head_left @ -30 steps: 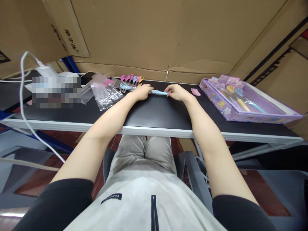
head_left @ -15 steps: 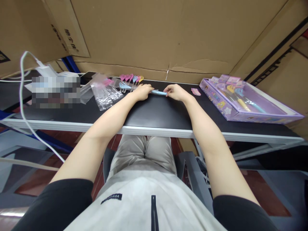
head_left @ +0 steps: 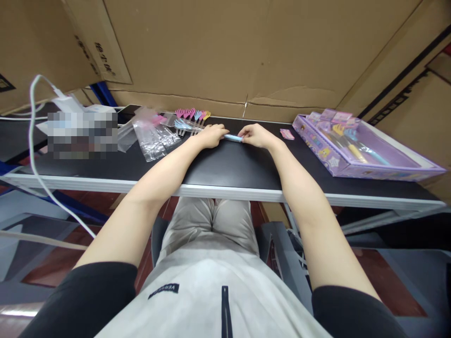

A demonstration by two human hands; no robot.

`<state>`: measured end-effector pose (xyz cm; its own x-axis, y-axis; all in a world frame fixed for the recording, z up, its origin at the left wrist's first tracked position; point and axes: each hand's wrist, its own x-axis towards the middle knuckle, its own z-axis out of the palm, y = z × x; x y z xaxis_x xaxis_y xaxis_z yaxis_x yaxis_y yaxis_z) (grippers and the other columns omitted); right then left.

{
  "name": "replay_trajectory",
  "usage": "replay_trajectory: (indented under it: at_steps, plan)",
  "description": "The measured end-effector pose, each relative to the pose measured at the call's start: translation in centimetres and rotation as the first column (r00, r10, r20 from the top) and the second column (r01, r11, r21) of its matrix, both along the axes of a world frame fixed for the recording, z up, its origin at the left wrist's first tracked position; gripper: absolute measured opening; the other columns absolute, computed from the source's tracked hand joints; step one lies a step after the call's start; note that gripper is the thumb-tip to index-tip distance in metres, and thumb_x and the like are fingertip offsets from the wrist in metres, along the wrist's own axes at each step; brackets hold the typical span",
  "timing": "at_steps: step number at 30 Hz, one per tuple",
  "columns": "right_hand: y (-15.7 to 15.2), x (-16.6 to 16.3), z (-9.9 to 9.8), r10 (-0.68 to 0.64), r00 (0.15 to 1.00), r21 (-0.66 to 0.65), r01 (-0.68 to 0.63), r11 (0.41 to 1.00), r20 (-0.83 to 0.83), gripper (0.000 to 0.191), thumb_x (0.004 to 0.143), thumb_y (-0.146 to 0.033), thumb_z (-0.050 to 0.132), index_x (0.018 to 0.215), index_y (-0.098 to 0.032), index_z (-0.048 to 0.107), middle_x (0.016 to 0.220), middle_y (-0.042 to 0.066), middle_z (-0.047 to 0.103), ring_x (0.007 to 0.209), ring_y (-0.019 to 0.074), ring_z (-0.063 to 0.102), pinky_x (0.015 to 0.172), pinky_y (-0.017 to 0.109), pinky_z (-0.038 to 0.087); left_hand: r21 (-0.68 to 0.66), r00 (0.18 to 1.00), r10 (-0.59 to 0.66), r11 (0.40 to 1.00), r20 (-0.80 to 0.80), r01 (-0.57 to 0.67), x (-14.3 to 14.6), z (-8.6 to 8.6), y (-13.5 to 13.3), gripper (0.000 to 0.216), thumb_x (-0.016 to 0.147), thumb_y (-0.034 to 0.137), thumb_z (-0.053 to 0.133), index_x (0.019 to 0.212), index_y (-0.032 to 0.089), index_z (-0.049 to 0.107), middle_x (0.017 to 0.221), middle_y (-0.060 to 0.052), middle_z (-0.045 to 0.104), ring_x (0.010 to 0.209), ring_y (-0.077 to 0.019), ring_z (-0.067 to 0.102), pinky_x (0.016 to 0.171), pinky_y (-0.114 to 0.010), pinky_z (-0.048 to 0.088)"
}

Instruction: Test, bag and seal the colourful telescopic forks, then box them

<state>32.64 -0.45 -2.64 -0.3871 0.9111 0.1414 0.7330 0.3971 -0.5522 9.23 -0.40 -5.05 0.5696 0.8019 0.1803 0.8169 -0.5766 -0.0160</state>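
Observation:
Across the black tabletop lies a light-blue back scratcher (head_left: 233, 138) with a claw-shaped head at its left end. Clear plastic appears to cover part of it. My left hand (head_left: 212, 136) is closed over its middle, hiding that stretch. At the right end of the handle, my right hand (head_left: 256, 135) pinches the tip between thumb and fingers. Behind my left hand, several back scratchers with pink, blue and yellow claw heads (head_left: 192, 114) lie side by side, their shafts partly hidden.
To the right stands a purple display box (head_left: 338, 166) holding yellow and blue back scratchers. A small pink packet (head_left: 287, 134) lies between it and my right hand. Clear plastic bags (head_left: 155, 141) lie on the left, near a white cable (head_left: 32, 126). Cardboard (head_left: 225, 56) walls the back.
My left hand has slid slightly right along the back scratcher, covering more of its handle. My right hand stays at the handle's end, almost unmoved.

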Motion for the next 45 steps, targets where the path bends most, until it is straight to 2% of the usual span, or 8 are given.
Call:
replay_trajectory:
  at_steps: [6, 13, 18, 24, 28, 36, 41, 45]
  plan:
    - [-0.2, 0.0, 0.1, 0.014, 1.0, 0.02, -0.015, 1.0, 0.011, 0.027, 0.082, 0.002, 0.072, 0.1, -0.013, 0.085, 0.092, 0.007, 0.083, 0.089, 0.0182, 0.077, 0.094, 0.029, 0.061, 0.013, 1.0, -0.01, 1.0, -0.022, 0.01, 0.2, 0.1, -0.2, 0.056, 0.107, 0.013, 0.046, 0.161, 0.016, 0.061, 0.153, -0.02, 0.067, 0.149, -0.0338, 0.061, 0.121, -0.046, 0.049]
    - [0.0, 0.1, 0.1, 0.028, 0.999, -0.007, -0.028, 1.0, -0.014, 0.024, 0.081, 0.001, 0.077, 0.097, -0.014, 0.085, 0.09, 0.005, 0.082, 0.088, 0.0184, 0.077, 0.094, 0.03, 0.062, 0.044, 0.998, -0.066, 0.997, 0.016, 0.065, 0.3, 0.1, 0.0, 0.051, 0.103, 0.007, 0.048, 0.147, 0.016, 0.073, 0.141, -0.017, 0.074, 0.141, -0.0314, 0.066, 0.117, -0.043, 0.051]
    - [-0.2, 0.1, 0.2, 0.011, 0.999, -0.03, -0.012, 0.999, -0.037, 0.022, 0.08, 0.0, 0.08, 0.095, -0.015, 0.085, 0.086, 0.004, 0.082, 0.087, 0.0188, 0.078, 0.094, 0.031, 0.062, 0.036, 0.998, -0.057, 0.998, 0.015, 0.056, 0.4, 0.2, -0.1, 0.049, 0.103, 0.007, 0.049, 0.144, 0.014, 0.074, 0.139, -0.018, 0.074, 0.139, -0.0322, 0.067, 0.113, -0.041, 0.051]
    - [-0.8, -0.5, 0.6, -0.035, 0.998, -0.035, 0.033, 0.999, -0.056, 0.019, 0.084, 0.001, 0.073, 0.092, -0.014, 0.082, 0.081, 0.005, 0.08, 0.08, 0.0187, 0.077, 0.091, 0.031, 0.063, 0.055, 0.998, -0.057, 0.997, -0.013, 0.058, 0.4, 0.1, 0.2, 0.047, 0.097, 0.002, 0.049, 0.133, 0.014, 0.078, 0.133, -0.017, 0.075, 0.131, -0.0321, 0.069, 0.104, -0.039, 0.053]
    - [-0.7, -0.5, 0.7, -0.06, 0.997, 0.006, 0.06, 0.998, -0.042, 0.02, 0.088, 0.001, 0.067, 0.093, -0.013, 0.08, 0.086, 0.007, 0.081, 0.075, 0.0178, 0.077, 0.085, 0.03, 0.063, 0.07, 0.998, -0.069, 0.995, -0.012, 0.07, 0.7, 0.0, 0.2, 0.046, 0.091, -0.001, 0.052, 0.126, 0.012, 0.079, 0.129, -0.019, 0.076, 0.126, -0.0332, 0.07, 0.101, -0.04, 0.053]
    - [0.8, 1.3, 0.2, -0.067, 0.996, 0.159, 0.058, 0.986, 0.055, 0.017, 0.09, -0.011, 0.068, 0.101, -0.014, 0.081, 0.084, 0.008, 0.081, 0.079, 0.0212, 0.077, 0.09, 0.034, 0.064, 0.077, 0.992, -0.125, 0.989, -0.011, 0.126, 1.4, 0.9, -1.1, 0.045, 0.087, -0.003, 0.056, 0.121, 0.014, 0.081, 0.122, -0.016, 0.077, 0.115, -0.0305, 0.072, 0.095, -0.036, 0.051]
    - [0.9, 1.5, 0.2, -0.078, 0.994, 0.163, 0.066, 0.984, 0.071, 0.022, 0.088, -0.008, 0.065, 0.101, -0.014, 0.082, 0.087, 0.009, 0.082, 0.082, 0.0224, 0.078, 0.094, 0.035, 0.064, 0.045, 0.983, -0.183, 0.982, -0.015, 0.183, 2.3, 1.3, -1.9, 0.049, 0.09, -0.002, 0.053, 0.128, 0.015, 0.08, 0.124, -0.017, 0.077, 0.117, -0.0321, 0.073, 0.099, -0.038, 0.052]
    - [0.9, 1.4, 0.2, -0.071, 0.995, 0.136, 0.061, 0.989, 0.064, 0.021, 0.087, -0.01, 0.067, 0.1, -0.014, 0.082, 0.086, 0.009, 0.082, 0.082, 0.0231, 0.078, 0.093, 0.036, 0.064, 0.01, 0.971, -0.234, 0.972, 0.044, 0.234, 2.4, 1.0, -1.5, 0.05, 0.091, 0.001, 0.053, 0.128, 0.018, 0.081, 0.125, -0.015, 0.077, 0.119, -0.0309, 0.074, 0.101, -0.038, 0.055]
